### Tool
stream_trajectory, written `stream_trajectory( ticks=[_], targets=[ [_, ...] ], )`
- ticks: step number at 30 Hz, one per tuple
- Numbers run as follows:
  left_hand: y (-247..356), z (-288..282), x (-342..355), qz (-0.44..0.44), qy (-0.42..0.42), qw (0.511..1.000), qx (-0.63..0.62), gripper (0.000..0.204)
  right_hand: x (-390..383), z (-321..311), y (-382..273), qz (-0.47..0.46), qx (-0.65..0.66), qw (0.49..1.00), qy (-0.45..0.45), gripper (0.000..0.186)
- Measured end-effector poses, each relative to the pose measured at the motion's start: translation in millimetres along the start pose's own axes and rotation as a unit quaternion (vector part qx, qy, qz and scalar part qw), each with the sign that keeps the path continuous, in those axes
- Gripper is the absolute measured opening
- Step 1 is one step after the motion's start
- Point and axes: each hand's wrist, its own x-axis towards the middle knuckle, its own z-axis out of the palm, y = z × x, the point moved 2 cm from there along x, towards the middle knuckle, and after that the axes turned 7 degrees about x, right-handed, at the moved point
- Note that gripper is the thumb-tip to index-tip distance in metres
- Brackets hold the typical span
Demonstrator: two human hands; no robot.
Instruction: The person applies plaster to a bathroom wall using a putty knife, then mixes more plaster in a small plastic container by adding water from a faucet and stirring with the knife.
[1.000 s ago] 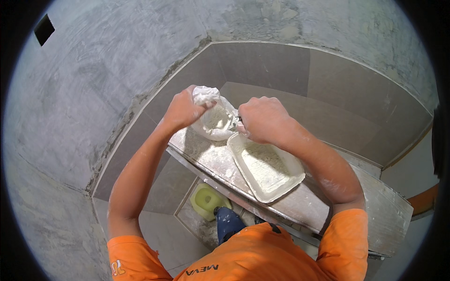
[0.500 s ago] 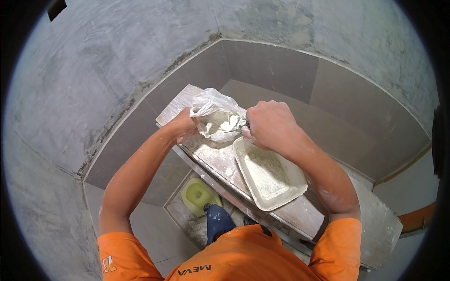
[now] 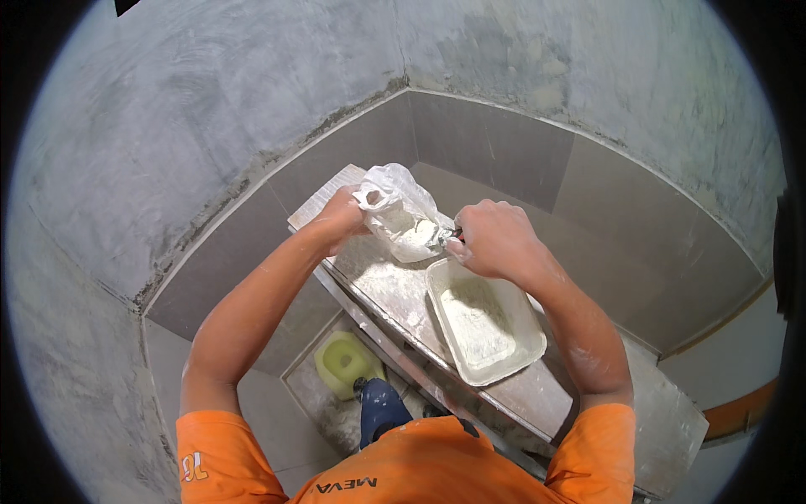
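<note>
My left hand (image 3: pixel 342 220) is closed on the gathered edge of a thin white plastic bag (image 3: pixel 395 191), keeping its mouth spread. Pale powder (image 3: pixel 423 232) shows inside the bag. My right hand (image 3: pixel 497 237) is wrapped round the dark handle of a small tool (image 3: pixel 455 238). The tool's metal end reaches into the bag's right side, and its full shape is hidden there. Just below my right hand, a shallow cream-coloured tray (image 3: pixel 527 332) holds a layer of pale powder. Bag and tray are both over a dusty board (image 3: pixel 395 290).
Grey tiles (image 3: pixel 495 139) line the corner behind the board, with bare plaster wall (image 3: pixel 277 76) above. Below the board's near edge, a yellow-green fixture with a round hollow (image 3: pixel 342 365) sits at floor level beside my blue trouser leg (image 3: pixel 382 409).
The whole view has shifted slightly. Both hands keep their grips, and the tool's end is still in the bag. The bag looks a little more tilted toward my right hand.
</note>
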Motion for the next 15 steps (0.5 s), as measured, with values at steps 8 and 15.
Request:
stream_trajectory(
  ticks=[8, 15],
  targets=[
    [0.5, -23.7, -31.2, 0.148, 0.124, 0.971, 0.143, 0.06, 5.8, 1.2, 8.0, -0.012, 0.057, 0.997, 0.044, 0.033],
    [18.5, -13.4, -88.5, 0.287, 0.217, 0.907, 0.217, 0.058, -8.9, -15.2, 9.6, -0.017, 0.1, 0.993, 0.065, 0.03]
  ],
)
